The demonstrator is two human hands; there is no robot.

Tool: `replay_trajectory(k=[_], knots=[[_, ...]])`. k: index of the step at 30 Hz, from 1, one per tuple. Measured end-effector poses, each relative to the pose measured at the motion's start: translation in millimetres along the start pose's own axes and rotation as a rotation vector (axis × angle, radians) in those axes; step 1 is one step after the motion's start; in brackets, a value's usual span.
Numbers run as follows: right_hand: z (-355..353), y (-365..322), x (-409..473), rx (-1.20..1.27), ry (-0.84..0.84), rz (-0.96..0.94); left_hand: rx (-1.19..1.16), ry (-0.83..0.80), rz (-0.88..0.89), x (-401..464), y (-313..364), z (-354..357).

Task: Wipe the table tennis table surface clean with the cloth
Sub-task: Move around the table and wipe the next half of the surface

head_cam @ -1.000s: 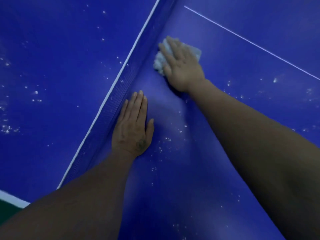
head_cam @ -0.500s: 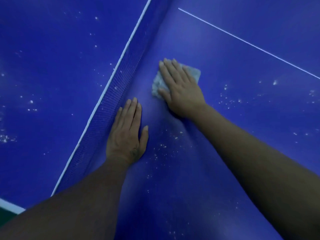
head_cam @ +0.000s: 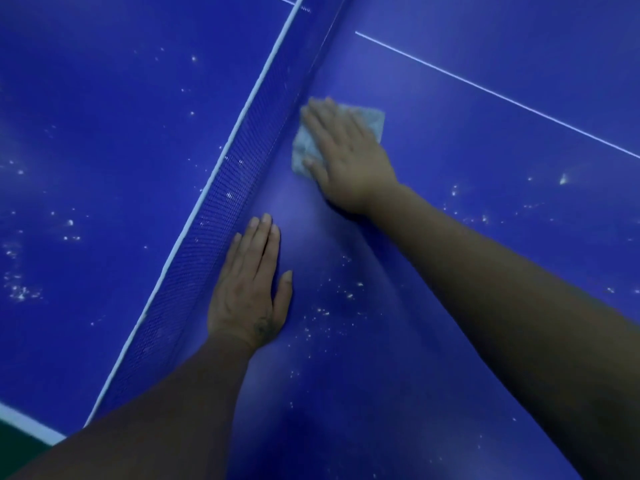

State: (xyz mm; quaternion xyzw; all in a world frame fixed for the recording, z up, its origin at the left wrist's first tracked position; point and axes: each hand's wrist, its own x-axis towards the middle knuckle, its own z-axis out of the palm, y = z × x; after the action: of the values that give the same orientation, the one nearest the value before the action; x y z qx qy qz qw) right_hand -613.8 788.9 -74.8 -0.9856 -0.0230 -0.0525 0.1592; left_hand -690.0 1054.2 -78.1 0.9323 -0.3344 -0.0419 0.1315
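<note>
Dim bluish light, soft wide-angle blur

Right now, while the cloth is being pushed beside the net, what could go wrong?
1. The cloth under the right hand lies close to the net; it may snag the mesh or push dirt into it.
2. White specks lie beside the resting left hand; that patch could be missed.
3. The specks across the net may stay unwiped.
</note>
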Motion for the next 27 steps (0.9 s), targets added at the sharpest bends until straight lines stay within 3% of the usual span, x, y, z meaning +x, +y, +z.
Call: replay_trajectory(k=[4, 7, 11, 15, 21, 24, 27], knots=[[-4.6, 8.8, -28.0, -0.050, -0.043, -0.158, -0.005, 0.000, 0.001, 1.8, -0.2, -0.3], [-6.6, 37.6, 5.1, -0.051, 0.005, 0.034, -0.001, -0.013, 0.000, 1.8, -0.8, -0.1], [-13.7, 45.5, 65.9, -0.022, -0.082, 0.275, 0.007, -0.016, -0.001, 1.2, 0.1, -0.3], [-7.2, 21.7, 67.1, 0.001, -0.088, 0.163, -0.006, -0.011, 0.001, 1.5, -1.6, 0.0], [5.9, -25.3, -39.3, -0.023, 0.007, -0.044, -0.004, -0.013, 0.008, 2.3, -1.8, 0.1], [-1.5, 3.3, -33.5, -0.080, -0.063, -0.127, 0.003, -0.015, 0.008, 2.3, -2.1, 0.0], [-18.9, 66.1, -1.9, -0.137, -0.040, 0.035, -0.001, -0.021, 0.006, 1.8, -1.6, 0.3]])
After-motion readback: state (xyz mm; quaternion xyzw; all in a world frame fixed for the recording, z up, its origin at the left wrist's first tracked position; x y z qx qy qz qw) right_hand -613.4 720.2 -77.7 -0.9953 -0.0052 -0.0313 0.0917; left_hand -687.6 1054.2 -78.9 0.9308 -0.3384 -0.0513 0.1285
